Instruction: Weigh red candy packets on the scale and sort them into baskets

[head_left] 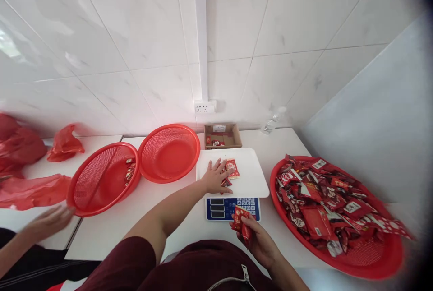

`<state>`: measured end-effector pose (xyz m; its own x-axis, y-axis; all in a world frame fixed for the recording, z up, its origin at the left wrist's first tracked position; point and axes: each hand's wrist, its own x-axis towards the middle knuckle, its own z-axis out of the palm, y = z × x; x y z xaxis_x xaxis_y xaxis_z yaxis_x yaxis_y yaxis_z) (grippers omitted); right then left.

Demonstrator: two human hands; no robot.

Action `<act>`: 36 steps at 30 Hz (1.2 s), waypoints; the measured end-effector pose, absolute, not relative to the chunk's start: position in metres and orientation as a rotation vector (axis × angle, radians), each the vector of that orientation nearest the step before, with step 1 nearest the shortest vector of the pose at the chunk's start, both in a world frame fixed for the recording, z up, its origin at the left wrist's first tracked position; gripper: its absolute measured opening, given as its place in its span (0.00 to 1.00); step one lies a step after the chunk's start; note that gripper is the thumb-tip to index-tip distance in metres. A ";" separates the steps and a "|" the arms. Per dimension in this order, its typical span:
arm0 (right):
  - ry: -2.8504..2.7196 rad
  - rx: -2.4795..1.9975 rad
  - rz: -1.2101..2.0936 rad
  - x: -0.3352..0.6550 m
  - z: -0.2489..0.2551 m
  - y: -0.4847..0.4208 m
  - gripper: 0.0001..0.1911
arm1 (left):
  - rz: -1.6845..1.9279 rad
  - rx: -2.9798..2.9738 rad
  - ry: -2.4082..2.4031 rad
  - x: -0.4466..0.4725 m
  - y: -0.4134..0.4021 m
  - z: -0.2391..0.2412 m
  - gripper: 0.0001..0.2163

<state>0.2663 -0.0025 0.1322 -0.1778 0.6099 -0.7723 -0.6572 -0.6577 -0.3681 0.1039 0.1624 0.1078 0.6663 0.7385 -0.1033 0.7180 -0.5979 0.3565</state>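
My left hand lies palm down with fingers spread over small red packets on the white scale platform. One packet pokes out past the fingertips, and others sit partly hidden under the palm. Below the platform shows the scale's blue keypad panel. In front of that panel, my right hand is closed around red snack packets with a light pattern; the fingers cover part of them. To its right stands a large red basket heaped with red and dark packets.
Two red mesh baskets stand left of the scale; the farther-left one holds several small packets. Behind the scale are a cardboard box and a clear bottle. At far left, another person's hand is near red plastic bags.
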 end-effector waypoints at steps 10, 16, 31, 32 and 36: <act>0.054 -1.251 1.887 0.267 0.132 -0.005 0.17 | 0.310 2.380 1.342 0.133 0.177 0.097 0.13; 0.035 -1.246 1.897 0.266 0.136 -0.002 0.18 | 0.924 1.929 1.566 0.127 0.205 0.129 0.06; -0.011 -1.242 1.960 0.262 0.129 0.000 0.21 | 0.462 2.049 2.195 -0.020 0.188 0.131 0.27; -0.022 -1.241 1.962 0.261 0.129 -0.001 0.21 | 0.370 2.251 2.034 -0.004 0.185 0.126 0.28; -0.075 -1.241 1.957 0.261 0.131 -0.002 0.22 | 0.053 2.682 1.255 0.055 0.177 0.106 0.35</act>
<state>0.2608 -0.0021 0.1310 -0.1986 0.6482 -0.7351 -0.5901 -0.6780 -0.4384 0.0550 0.1767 0.1064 0.6429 0.7647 -0.0434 0.7583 -0.6274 0.1772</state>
